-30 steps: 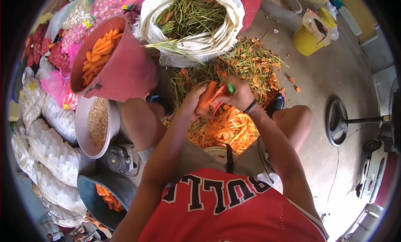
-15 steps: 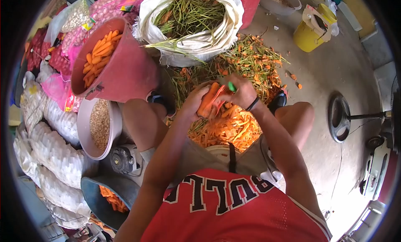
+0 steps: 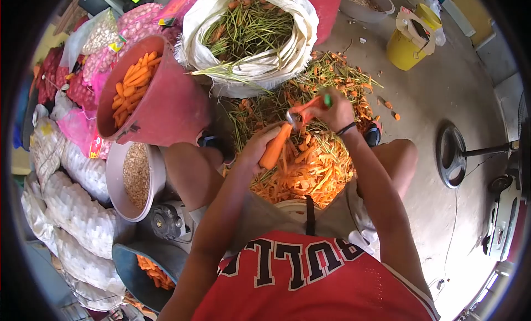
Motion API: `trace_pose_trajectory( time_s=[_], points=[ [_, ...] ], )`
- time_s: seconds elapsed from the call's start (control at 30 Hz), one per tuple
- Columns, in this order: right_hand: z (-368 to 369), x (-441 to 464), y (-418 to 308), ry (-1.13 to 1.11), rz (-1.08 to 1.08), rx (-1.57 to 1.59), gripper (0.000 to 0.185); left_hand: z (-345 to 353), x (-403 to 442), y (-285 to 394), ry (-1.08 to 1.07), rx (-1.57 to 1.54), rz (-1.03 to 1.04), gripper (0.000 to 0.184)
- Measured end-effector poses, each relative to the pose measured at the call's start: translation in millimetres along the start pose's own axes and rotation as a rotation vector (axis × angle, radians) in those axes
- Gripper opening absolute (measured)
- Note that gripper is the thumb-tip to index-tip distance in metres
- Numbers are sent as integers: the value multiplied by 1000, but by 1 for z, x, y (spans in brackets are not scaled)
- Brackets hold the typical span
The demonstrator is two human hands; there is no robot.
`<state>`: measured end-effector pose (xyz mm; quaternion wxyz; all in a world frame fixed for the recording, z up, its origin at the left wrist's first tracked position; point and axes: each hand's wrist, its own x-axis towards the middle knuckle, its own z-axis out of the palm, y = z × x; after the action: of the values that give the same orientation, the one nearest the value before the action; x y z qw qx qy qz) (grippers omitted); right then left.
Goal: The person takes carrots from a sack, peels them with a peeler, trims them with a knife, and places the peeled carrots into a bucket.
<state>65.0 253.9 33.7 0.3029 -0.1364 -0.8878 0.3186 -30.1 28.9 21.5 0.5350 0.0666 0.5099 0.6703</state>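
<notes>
My left hand point(image 3: 258, 146) is closed around the thick lower part of a carrot point(image 3: 276, 146), which tilts up and away from me. Its upper surface looks smooth and bright orange. In my right hand point(image 3: 337, 114) is a red-orange peeler point(image 3: 306, 107) with a green part showing by the thumb. The peeler's metal blade end is close to the carrot's tip; whether they touch, I cannot tell. Beneath both hands lies a heap of orange peelings point(image 3: 315, 174). Farther out, carrot tops and green stalks point(image 3: 337, 72) are spread over the floor.
A white sack point(image 3: 193, 30) of stalks stands ahead. To the left are a red tub point(image 3: 182, 102) of carrots, a pale basin point(image 3: 158, 174) and a dark blue bucket point(image 3: 127, 274) holding orange pieces. A yellow bucket point(image 3: 399, 50) and a round black stand base point(image 3: 449, 155) are at right.
My right hand has moved right and slightly up with the peeler, off the carrot's side toward its tip. My left hand still grips the carrot, slightly lower. The whole view has shifted slightly.
</notes>
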Motion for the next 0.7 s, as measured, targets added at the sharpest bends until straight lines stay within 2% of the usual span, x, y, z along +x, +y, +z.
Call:
trace_pose_trajectory(
  time_s=[0.07,0.13,0.17,0.2,0.27,0.37,0.4,0.47,0.53,0.57,0.6,0.7],
  points=[
    [5,0,22,-32,276,7,52,-2,-2,2,19,-49,-14,37],
    [10,-11,-6,-192,189,242,51,-11,3,1,1,-112,-17,38],
    [23,-23,-16,-119,-94,238,52,-14,5,1,-5,-149,-19,39],
    [21,-27,-36,-172,-278,197,54,-10,6,1,-17,-157,6,39],
    [11,-21,-41,-257,-291,126,56,-2,2,-5,-29,-165,32,39],
    [8,-2,9,-95,61,73,61,-3,-5,-9,-2,-16,-34,39],
    [1,7,15,-49,126,-133,64,-2,-5,-8,10,22,-44,39],
    [2,1,9,-125,275,135,62,-13,2,-7,-47,-84,-16,39],
    [24,-22,-10,-118,-108,250,57,-14,5,-7,-51,-174,24,40],
    [19,-29,-36,-259,-171,219,55,-8,6,-6,-30,-201,40,40],
    [18,-30,-50,-256,-201,152,54,-2,3,-4,-8,-224,52,41],
    [13,-11,-12,-150,-184,146,56,5,-8,-4,-4,-94,6,43]
  ],
)
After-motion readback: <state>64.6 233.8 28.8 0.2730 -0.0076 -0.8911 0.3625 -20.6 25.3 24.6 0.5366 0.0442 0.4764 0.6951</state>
